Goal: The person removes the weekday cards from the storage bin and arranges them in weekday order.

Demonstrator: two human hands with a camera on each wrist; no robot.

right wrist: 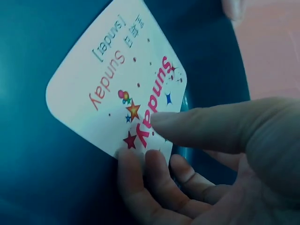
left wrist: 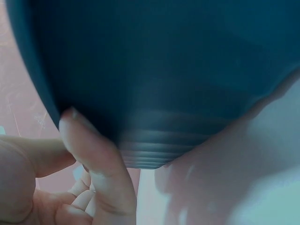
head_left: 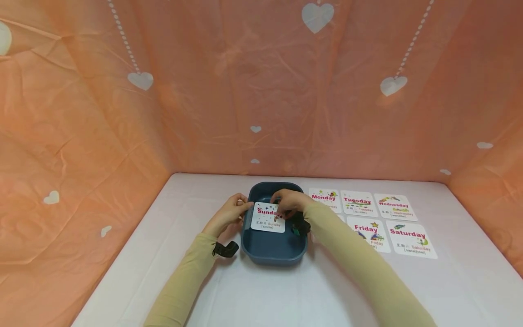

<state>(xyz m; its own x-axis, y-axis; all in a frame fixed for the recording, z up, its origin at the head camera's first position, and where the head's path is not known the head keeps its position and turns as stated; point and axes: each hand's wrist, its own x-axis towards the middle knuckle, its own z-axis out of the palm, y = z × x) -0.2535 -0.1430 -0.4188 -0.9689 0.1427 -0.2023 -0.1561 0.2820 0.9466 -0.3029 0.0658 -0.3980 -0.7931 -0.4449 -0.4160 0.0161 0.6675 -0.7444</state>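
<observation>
A dark blue plastic tray (head_left: pixel 273 250) with rounded corners stands on the table. Inside it, a white card printed "Sunday" (head_left: pixel 267 225) is tilted, its right side between the thumb and fingers of my right hand (head_left: pixel 292 200). In the right wrist view the thumb lies across the printed word on the card (right wrist: pixel 89 86), and the other fingers curl at its edge. My left hand (head_left: pixel 231 212) holds the tray's left rim. The left wrist view has a digit (left wrist: pixel 101 164) against the tray's outer wall (left wrist: pixel 154 84); the full grip is partly hidden.
Right of the tray, weekday cards lie in two rows: Monday (head_left: pixel 324 197), Tuesday (head_left: pixel 359 203) and Wednesday (head_left: pixel 396 207) behind, Friday (head_left: pixel 369 234) and Saturday (head_left: pixel 411 239) in front. The right forearm covers part of the front row. Orange heart-patterned cloth (head_left: pixel 261 91) surrounds the white table (head_left: pixel 229 295).
</observation>
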